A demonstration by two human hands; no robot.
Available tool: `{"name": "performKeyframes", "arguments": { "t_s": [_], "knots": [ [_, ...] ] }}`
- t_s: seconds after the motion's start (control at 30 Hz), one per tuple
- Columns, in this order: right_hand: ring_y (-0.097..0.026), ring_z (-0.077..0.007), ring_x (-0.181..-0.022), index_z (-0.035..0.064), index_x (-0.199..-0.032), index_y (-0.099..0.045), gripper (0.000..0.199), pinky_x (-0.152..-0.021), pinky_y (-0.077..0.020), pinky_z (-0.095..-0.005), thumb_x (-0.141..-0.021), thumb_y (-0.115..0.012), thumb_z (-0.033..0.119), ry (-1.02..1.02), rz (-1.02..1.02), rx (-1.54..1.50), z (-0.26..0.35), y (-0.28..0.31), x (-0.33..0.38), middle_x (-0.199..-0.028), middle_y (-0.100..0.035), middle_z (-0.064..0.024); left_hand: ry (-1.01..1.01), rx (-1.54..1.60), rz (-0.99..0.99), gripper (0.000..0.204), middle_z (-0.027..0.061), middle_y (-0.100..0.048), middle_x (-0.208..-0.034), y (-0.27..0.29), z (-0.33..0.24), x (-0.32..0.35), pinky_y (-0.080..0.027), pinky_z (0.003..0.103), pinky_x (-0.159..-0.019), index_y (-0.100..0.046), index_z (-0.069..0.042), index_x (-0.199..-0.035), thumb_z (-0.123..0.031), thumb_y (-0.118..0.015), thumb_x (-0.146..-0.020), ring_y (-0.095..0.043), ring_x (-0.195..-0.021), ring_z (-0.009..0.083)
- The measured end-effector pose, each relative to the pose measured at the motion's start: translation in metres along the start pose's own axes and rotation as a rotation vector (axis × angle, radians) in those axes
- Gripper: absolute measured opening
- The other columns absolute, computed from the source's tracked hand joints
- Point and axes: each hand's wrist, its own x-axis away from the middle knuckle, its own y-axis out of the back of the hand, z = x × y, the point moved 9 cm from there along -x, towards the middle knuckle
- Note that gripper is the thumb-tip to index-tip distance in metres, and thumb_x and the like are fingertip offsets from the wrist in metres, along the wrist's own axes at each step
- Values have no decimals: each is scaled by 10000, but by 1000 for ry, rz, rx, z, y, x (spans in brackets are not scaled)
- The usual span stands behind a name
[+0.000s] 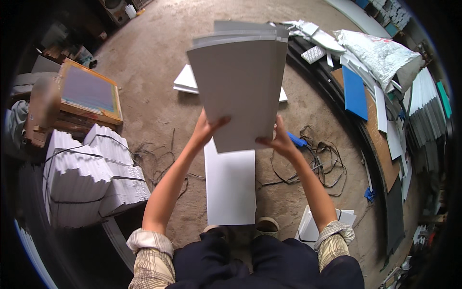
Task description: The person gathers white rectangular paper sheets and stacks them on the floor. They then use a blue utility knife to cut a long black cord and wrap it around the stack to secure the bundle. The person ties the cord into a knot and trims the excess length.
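Note:
Raised in front of me is a stack of grey-white boards, tilted upright with its top edges unevenly staggered. My left hand grips its lower left edge, the thumb across the near face. At the lower right corner my right hand grips it the same way; the fingers behind the boards are hidden. Below, a long white board lies on the ground just ahead of my shoes, its far end covered by the held stack. More white boards lie on the floor behind the held stack, partly hidden.
Strapped bundles of white boards stand at the left, near a wood-framed screen. Loose black straps tangle on the floor to the right. Beyond them are a blue board, offcuts and a silvery sack. A small board bundle sits by my right forearm.

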Motion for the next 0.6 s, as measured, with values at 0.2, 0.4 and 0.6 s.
{"name": "performKeyframes", "arguments": {
  "t_s": [0.2, 0.4, 0.6],
  "knots": [
    [-346, -263, -1174, 56, -1303, -68, 1028, -996, -324, -395, -599, -807, 175, 174, 12, 49, 103, -54, 30, -1220, -320, -157, -185, -113, -51, 359, 108, -609, -923, 22, -19, 133, -473, 349, -744, -585, -13, -995, -211, -714, -724, -578, -880, 230],
    [-356, -281, -1166, 70, -1261, -70, 1027, -983, -341, -391, -572, -824, 178, 105, 174, 142, 107, -93, 71, -1200, -327, -171, -74, -73, 4, 377, 110, -611, -956, 25, 3, 195, -463, 338, -761, -585, -22, -1017, -150, -739, -697, -578, -884, 219],
    [-408, -271, -1155, 28, -1251, -331, 839, -959, -361, -370, -585, -810, 208, -33, 322, 137, 68, -108, 97, -1243, -393, -154, -27, -122, 18, 505, 116, -588, -1029, 19, 7, 205, -442, 336, -833, -548, -5, -1075, -202, -763, -662, -542, -969, 224]
  ]
}}
